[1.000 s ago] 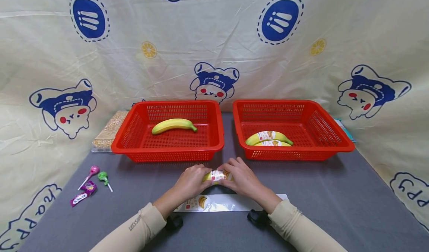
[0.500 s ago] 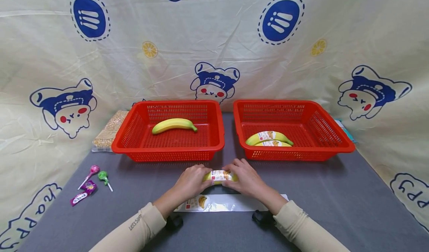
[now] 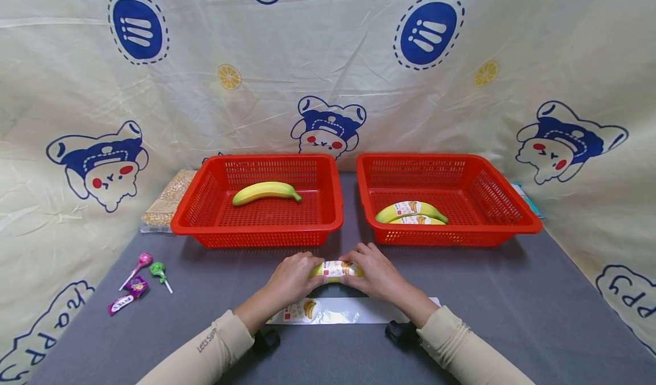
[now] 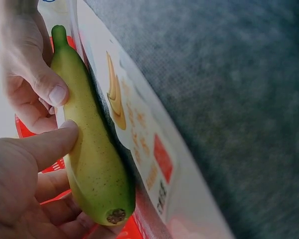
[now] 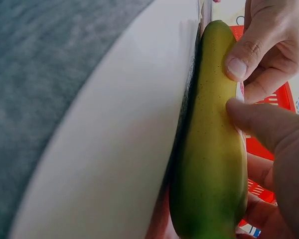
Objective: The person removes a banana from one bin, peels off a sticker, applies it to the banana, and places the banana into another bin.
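A yellow-green banana [image 3: 336, 278] lies crosswise between my two hands, a white banana-print label [image 3: 333, 269] stuck along its upper side. My left hand [image 3: 293, 275] grips its left part, thumb on the near side and fingers on the far side. The right part is held the same way by my right hand [image 3: 373, 272]. Both thumbs press the banana's side [image 4: 92, 134] in the left wrist view, where its dark blossom tip also shows. Just nearer to me lies a glossy white sticker strip [image 3: 353, 311], one printed label [image 3: 301, 310] at its left end.
Behind stand two red baskets: the left basket [image 3: 256, 238] has one bare banana [image 3: 266, 193], the right basket [image 3: 441, 237] two labelled bananas [image 3: 410, 209]. At left lie lollipops [image 3: 158, 269] and purple-wrapped candy [image 3: 128, 297]. A bag of grains [image 3: 166, 203] sits beside the left basket.
My right hand has shifted a little to the right along the banana, so more of its label shows. The left hand keeps its place, and the last half second shows hardly any movement.
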{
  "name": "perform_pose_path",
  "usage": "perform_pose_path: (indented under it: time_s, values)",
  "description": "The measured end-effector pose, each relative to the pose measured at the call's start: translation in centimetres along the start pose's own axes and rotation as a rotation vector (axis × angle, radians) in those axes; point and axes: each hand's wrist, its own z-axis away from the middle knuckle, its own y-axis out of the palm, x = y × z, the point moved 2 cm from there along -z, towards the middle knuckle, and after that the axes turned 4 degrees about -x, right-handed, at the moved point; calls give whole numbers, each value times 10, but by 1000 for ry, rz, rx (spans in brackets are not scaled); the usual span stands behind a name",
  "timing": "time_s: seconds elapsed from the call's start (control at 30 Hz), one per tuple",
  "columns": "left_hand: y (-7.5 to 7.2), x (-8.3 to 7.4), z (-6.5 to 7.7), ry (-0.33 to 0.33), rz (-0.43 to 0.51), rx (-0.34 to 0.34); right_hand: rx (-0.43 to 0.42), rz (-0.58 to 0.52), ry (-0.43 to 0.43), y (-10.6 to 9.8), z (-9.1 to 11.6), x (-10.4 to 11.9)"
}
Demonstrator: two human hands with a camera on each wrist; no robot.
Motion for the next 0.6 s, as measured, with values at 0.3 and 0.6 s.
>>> perform_pose_path:
  time_s: [0.3,0.6]
  values:
    - [0,0,0,3,-13,1,-11,-21,-12,2,-5,7]
    - [1,1,0,4,-22,10,4,12,9,3,-6,9]
